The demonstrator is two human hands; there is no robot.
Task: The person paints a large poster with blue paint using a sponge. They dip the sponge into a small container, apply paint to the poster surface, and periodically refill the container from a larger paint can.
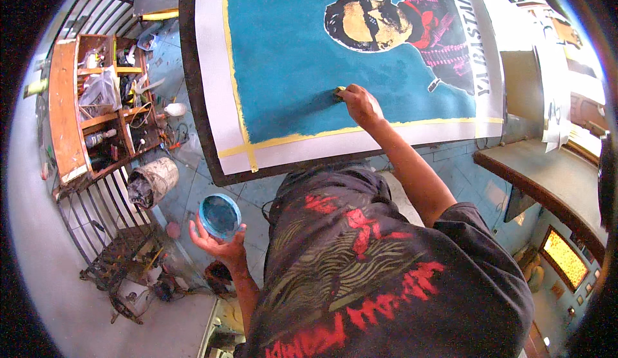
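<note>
A sheet with a painted portrait [380, 23] on a blue-teal ground [277, 42] lies on a dark board [205, 155], with yellow masking tape [309, 136] along its painted edges. My right hand [362, 105] pinches a small yellowish sponge [339, 93] against the blue area, where a darker smear [302, 108] runs off to the left. Below the board's near left corner, my left hand [225, 250] holds up a round light-blue tub [222, 234]. Its inside is coated with dark blue paint. The left fingers wrap around the tub's side and underside.
To the left stands a wooden shelf unit [63, 100] full of tools and bottles. A paint-stained bucket [158, 181] and a white cup [175, 109] are near it. On the right a dark-edged counter [547, 171] juts toward the board. A cluttered stand [132, 261] sits lower left.
</note>
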